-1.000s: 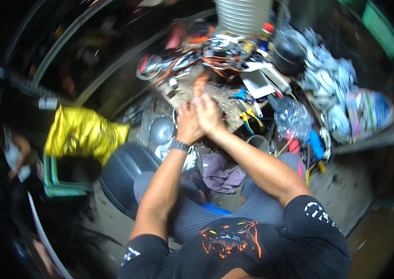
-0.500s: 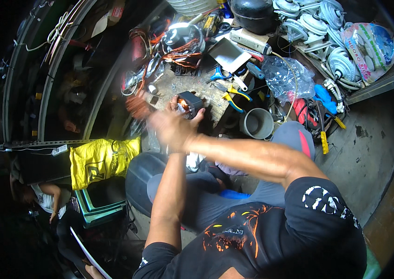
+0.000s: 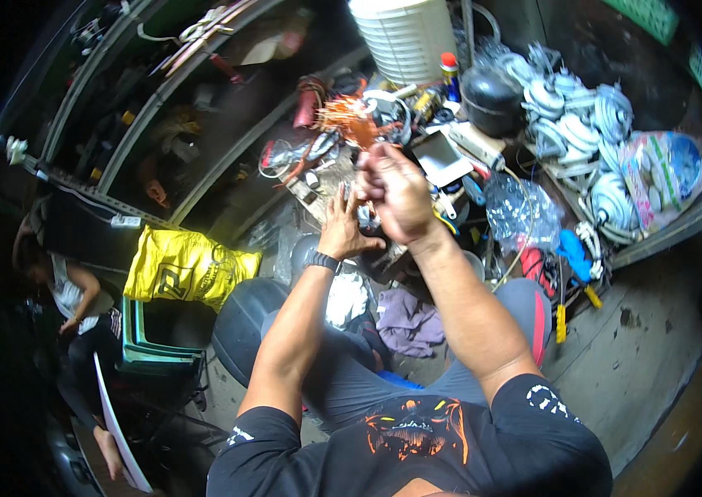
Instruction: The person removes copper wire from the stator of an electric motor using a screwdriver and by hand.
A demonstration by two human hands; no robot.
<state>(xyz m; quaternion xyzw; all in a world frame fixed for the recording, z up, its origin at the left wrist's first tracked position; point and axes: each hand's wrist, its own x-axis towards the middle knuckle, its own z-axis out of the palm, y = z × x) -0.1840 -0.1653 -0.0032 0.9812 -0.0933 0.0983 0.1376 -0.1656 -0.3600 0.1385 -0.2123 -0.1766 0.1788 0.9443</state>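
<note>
My right hand (image 3: pixel 394 190) is raised in front of me, fingers closed on a brush-like tuft of orange copper wire (image 3: pixel 344 118) that fans out beyond it. Just left of it and lower, my left hand (image 3: pixel 341 224) rests with fingers spread over a dark object with copper inside (image 3: pixel 370 217), mostly hidden by both hands, on a worn board (image 3: pixel 310 207). Right of the hands lie a white tray (image 3: pixel 440 161) and pliers, the latter partly behind my right arm.
A white ribbed bucket (image 3: pixel 401 41), black rounded canister (image 3: pixel 490 99), pale coiled parts (image 3: pixel 574 132) and clear bag (image 3: pixel 518 211) crowd the back and right. Left are a yellow sack (image 3: pixel 189 265) and shelving. Another person (image 3: pixel 74 298) is at the far left. A purple cloth (image 3: pixel 409 323) lies below.
My right hand has swung from across my left wrist toward the right and forward, carrying the copper tuft up. My left hand now lies flatter over the dark object. The view has shifted.
</note>
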